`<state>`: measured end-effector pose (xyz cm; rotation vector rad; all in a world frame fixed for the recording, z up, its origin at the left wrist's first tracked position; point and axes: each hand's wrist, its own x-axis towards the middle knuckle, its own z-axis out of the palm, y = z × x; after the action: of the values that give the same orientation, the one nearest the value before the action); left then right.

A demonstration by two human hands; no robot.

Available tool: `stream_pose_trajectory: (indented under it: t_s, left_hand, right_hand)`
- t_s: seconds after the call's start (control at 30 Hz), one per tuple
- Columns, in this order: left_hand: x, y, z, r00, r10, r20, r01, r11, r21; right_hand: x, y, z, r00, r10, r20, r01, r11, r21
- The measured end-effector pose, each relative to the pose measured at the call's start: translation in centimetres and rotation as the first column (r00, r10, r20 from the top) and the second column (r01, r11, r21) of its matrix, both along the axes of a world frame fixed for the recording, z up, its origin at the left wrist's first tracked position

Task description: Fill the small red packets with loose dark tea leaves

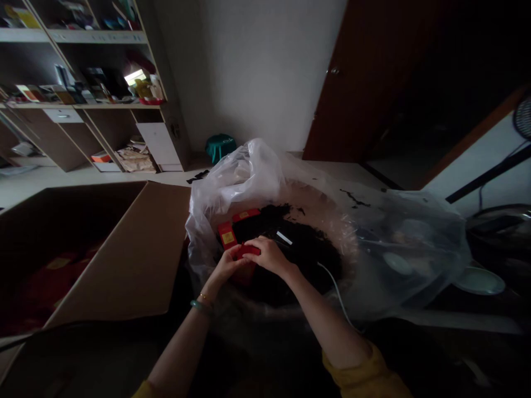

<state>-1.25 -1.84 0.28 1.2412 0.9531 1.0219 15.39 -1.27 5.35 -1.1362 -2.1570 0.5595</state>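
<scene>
Both hands meet over a plastic-lined round container, gripping a small red box [250, 250] between them. My left hand [229, 264] has its fingers closed on the box's left side. From the right, my right hand [267, 254] curls its fingers over the top of the same box. Just beyond them, more red boxes with yellow labels, such as one red box [226, 234], lie at the left of a dark, loose heap [307, 249]. On the heap rests a white strip [284, 237]. Which end of the held box faces up is too dark to tell.
A clear plastic bag [257, 160] lines the container and spreads right. At left stands an open cardboard box [124, 260] holding red packs. A white cable [335, 287] runs over the rim. Behind are shelves [99, 36], a green bin [220, 148] and a door [357, 83].
</scene>
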Motion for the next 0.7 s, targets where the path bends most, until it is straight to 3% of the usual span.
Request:
stream_pose_trajectory:
  t_s: [0.2, 0.37, 0.43, 0.53, 0.6, 0.7]
  left_hand:
    - [0.1, 0.1, -0.5, 0.997, -0.023, -0.075, 0.026, 0.999, 0.038]
    - [0.4, -0.1, -0.4, 0.998, -0.045, -0.046, 0.043, 0.998, -0.036]
    - [0.4, -0.3, 0.0, 1.000, -0.015, -0.027, 0.014, 0.999, -0.034]
    - [0.3, -0.6, 0.7, 0.996, 0.083, -0.038, -0.084, 0.996, -0.022]
    - [0.2, -0.7, 1.0, 0.988, 0.146, -0.044, -0.147, 0.989, -0.031]
    - [0.3, -0.7, 1.1, 0.978, 0.207, -0.023, -0.208, 0.976, -0.063]
  right_hand:
    - [-0.1, -0.5, -0.2, 0.965, -0.029, 0.262, 0.030, 1.000, -0.001]
    - [-0.2, -0.7, -0.9, 0.952, -0.071, 0.298, 0.079, 0.997, -0.017]
    - [0.0, -0.6, -1.2, 0.969, -0.106, 0.225, 0.109, 0.994, 0.000]
    - [0.5, -0.7, -1.9, 0.971, -0.237, -0.013, 0.237, 0.972, 0.006]
    - [0.6, -1.0, -2.5, 0.937, -0.304, -0.170, 0.297, 0.953, -0.066]
    - [0.5, -1.6, -3.3, 0.910, -0.307, -0.278, 0.249, 0.942, -0.227]
